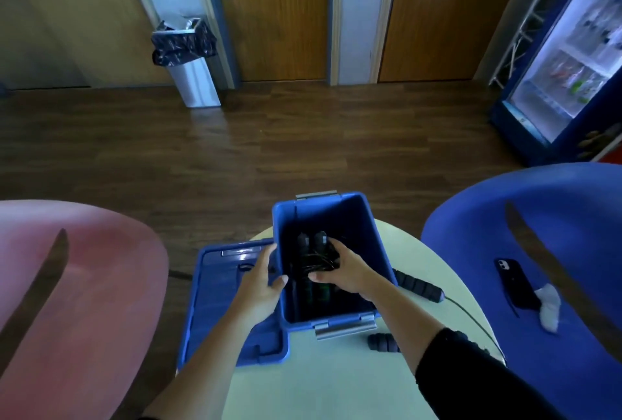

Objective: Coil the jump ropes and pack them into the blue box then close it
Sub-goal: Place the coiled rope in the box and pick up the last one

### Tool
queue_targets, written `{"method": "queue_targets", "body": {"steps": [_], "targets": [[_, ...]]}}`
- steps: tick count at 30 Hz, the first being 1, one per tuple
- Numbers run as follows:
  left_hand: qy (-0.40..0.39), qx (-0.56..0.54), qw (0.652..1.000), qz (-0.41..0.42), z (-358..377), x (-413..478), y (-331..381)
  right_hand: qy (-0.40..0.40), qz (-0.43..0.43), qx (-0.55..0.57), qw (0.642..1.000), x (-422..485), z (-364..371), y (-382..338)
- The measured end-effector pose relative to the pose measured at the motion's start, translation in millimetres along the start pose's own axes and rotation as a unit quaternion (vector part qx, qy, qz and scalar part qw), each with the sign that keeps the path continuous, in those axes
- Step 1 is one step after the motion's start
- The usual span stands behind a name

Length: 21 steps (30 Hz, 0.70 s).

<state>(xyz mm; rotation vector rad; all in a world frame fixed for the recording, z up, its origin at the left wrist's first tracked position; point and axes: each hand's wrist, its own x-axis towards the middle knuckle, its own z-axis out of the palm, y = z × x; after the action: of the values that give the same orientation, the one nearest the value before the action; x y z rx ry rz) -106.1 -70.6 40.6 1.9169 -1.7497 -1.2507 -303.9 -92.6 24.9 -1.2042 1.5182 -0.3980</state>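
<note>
Reaching into the open blue box (365,234) on a pale round table (303,386), a person is lowering a coiled jump rope (318,259) with the right hand (348,273), whose fingers are wrapping around the bundle of two dark handles and looped black cord, thumb pressing on its near side. The left hand (261,288) is gripping the box's left wall, thumb hooking over the rim and fingers lying along the outside. The blue lid (215,298) is lying flat just left of the box, partly overhanging the table edge and partly covered by the left forearm. A second jump rope is waiting outside the box: one ribbed handle (420,286) is resting on the table right of the box, its cord (478,322) trailing toward the table edge, and another ribbed handle (383,342) is sitting near the front latch, half hidden behind the right forearm in its black sleeve (471,372). A red chair (84,285) is flanking the table on the left, and a blue chair (538,217) on the right is carrying a dark phone (515,281) and a crumpled tissue (550,308). Beyond, a lined waste bin (188,59) is standing against wood-panelled walls, and a lit drinks fridge (568,59) is glowing at far right
</note>
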Motion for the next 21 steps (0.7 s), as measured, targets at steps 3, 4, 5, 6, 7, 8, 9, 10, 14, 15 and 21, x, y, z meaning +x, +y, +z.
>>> {"method": "queue_targets", "body": {"steps": [3,4,5,6,7,8,9,10,14,15,21], "targets": [[0.008,-0.018,1.0,0.009,1,3,-5,-0.01,-0.01,-0.022,1.0,6,10,-2],[0.009,-0.024,1.0,0.01,1,4,-5,-0.009,-0.011,-0.031,0.999,7,13,-2],[0.012,-0.023,1.0,0.013,1,4,-5,-0.005,-0.011,-0.041,0.999,7,15,-2],[0.016,-0.013,1.0,0.017,1,3,-4,0.0,-0.008,-0.055,0.998,7,16,-2],[0.02,-0.005,1.0,0.019,1,2,-4,0.008,-0.005,-0.074,0.997,6,18,-1],[0.024,-0.003,0.999,0.021,1,1,-3,0.016,-0.002,-0.095,0.995,5,19,0],[0.025,-0.007,0.999,0.021,2,1,-4,0.024,-0.001,-0.11,0.994,4,20,2],[0.025,-0.015,0.999,0.02,3,0,-3,0.031,0.0,-0.114,0.993,2,21,3],[0.028,-0.033,0.999,0.009,8,-5,-5,0.063,-0.007,-0.089,0.994,-5,23,5],[0.029,-0.038,0.999,0.005,9,-5,-5,0.069,-0.009,-0.092,0.993,-7,23,5],[0.046,-0.045,0.998,-0.003,12,-7,-4,0.109,-0.036,-0.137,0.984,-12,24,6]]}}
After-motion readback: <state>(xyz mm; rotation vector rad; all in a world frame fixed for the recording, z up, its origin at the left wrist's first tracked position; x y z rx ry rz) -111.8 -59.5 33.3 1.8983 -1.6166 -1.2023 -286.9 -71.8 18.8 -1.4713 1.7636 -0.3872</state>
